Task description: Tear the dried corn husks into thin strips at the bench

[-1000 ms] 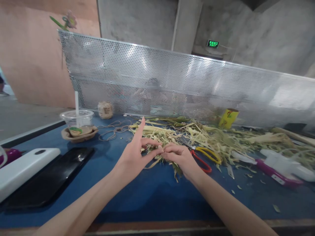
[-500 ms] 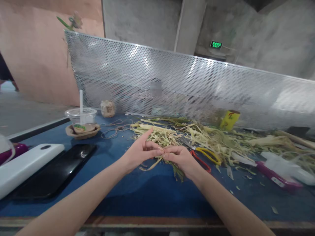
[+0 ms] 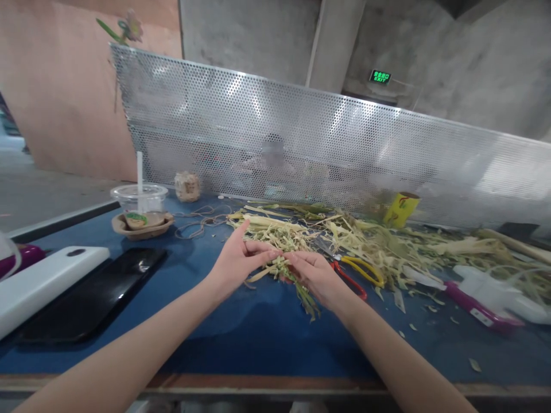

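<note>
My left hand is over the blue tabletop in the middle of the view. Its thumb and fingertips pinch together at the tips of my right hand, with the index finger raised. What it pinches is too small to make out. My right hand is closed round a bundle of dried plant strips, whose greenish ends hang out below the fingers. Just beyond both hands lies a loose heap of pale yellow-green strips. Scissors with one red and one yellow handle rest beside my right wrist.
Left are a black phone, a white device, a lidded cup in a cardboard holder, string and a small jar. Right are more husks, a yellow can and a purple-white tool. A perforated metal screen stands behind.
My left fingertips have shifted slightly left and up, and the raised finger leans further left. More of the green bundle shows under my right hand.
</note>
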The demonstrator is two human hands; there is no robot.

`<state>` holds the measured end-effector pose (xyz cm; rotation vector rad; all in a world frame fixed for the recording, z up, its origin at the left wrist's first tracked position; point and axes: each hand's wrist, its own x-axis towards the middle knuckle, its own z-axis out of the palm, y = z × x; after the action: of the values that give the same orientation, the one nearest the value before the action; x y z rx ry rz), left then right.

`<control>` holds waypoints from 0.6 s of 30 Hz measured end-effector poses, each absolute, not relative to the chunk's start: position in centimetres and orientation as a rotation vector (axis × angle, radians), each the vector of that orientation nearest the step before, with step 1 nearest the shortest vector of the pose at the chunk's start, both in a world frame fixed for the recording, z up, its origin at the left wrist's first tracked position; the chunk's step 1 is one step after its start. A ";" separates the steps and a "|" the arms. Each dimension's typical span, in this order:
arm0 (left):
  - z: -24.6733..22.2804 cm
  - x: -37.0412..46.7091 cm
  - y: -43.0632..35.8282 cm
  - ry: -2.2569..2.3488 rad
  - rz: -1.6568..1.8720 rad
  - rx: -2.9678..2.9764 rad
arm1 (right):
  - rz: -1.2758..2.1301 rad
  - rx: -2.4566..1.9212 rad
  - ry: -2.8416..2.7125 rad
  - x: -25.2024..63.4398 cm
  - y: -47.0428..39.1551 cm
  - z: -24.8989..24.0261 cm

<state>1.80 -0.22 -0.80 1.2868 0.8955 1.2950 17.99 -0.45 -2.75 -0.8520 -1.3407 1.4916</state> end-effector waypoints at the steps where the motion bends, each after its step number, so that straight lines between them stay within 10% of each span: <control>1: -0.8 1.8 -0.2 0.896 1.293 1.291 | 1.499 -0.833 -1.365 18.0 -0.5 -2.7; 18: -1.2 1.7 0.0 0.933 1.259 1.327 | 1.484 -0.829 -1.435 18.0 -0.5 -2.6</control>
<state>1.71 0.05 -1.19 1.3273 0.9335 1.2591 17.97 -0.53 -2.62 -0.8287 -1.4351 1.4841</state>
